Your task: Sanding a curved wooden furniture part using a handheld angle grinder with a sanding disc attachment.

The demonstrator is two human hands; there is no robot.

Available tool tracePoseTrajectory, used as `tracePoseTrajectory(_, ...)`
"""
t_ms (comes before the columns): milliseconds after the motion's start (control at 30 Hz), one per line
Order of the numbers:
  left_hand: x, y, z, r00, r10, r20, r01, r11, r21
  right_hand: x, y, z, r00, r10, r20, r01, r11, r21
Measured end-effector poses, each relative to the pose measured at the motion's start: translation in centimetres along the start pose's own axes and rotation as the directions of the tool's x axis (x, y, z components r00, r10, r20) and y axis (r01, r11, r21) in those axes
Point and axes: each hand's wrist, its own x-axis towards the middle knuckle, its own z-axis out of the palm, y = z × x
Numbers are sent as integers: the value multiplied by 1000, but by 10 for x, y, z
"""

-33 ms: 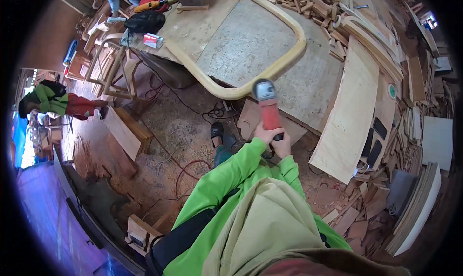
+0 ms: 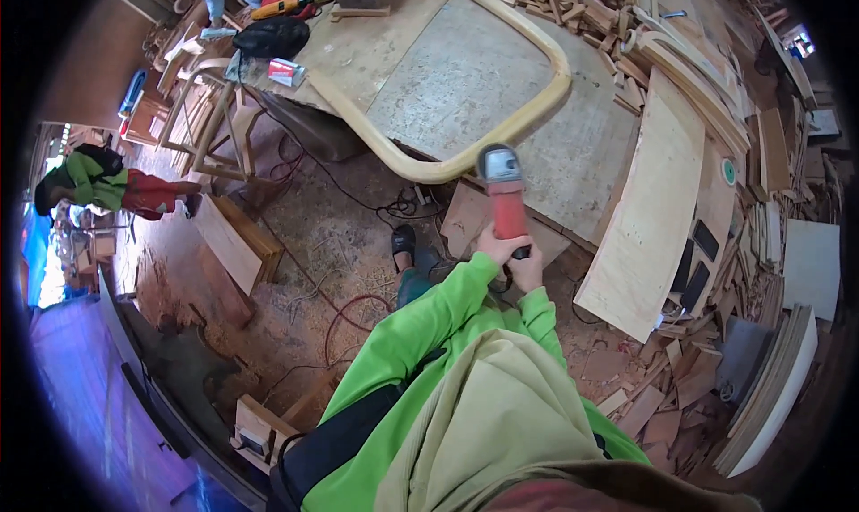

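Both of my hands are closed round a red angle grinder [image 2: 508,212] with a silver head. My left hand [image 2: 499,245] wraps its body, and my right hand [image 2: 526,267] grips the dark rear end just behind. The grinder's head meets the near edge of a pale, rounded wooden frame [image 2: 425,170], close to its near right bend. From this view I cannot tell whether the disc touches the wood; the disc itself is hidden. The frame lies on a worn worktable [image 2: 447,74], its near side jutting past the table edge.
Wood offcuts [image 2: 582,16] heap at the table's far right. A long pale board [image 2: 649,208] lies to the right, with dark phone-like slabs [image 2: 705,237] beyond. Cables [image 2: 394,210] and a red hose [image 2: 335,320] cross the sawdust-strewn floor. Another person [image 2: 98,186] stands far left.
The grinder and both hands have shifted slightly to the right along the frame's near edge. My grip on the tool is the same.
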Motion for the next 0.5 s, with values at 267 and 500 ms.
tracePoseTrajectory(267, -24, 7, -7, 997, 3, -75, -7, 999, -53, -9, -22, -1, 997, -52, 62, 55, 998, -42)
tracePoseTrajectory(500, -13, 2, -3, 968, -8, -250, -2, 999, -39, 6, -20, -1, 984, -64, 166, 41, 990, 138)
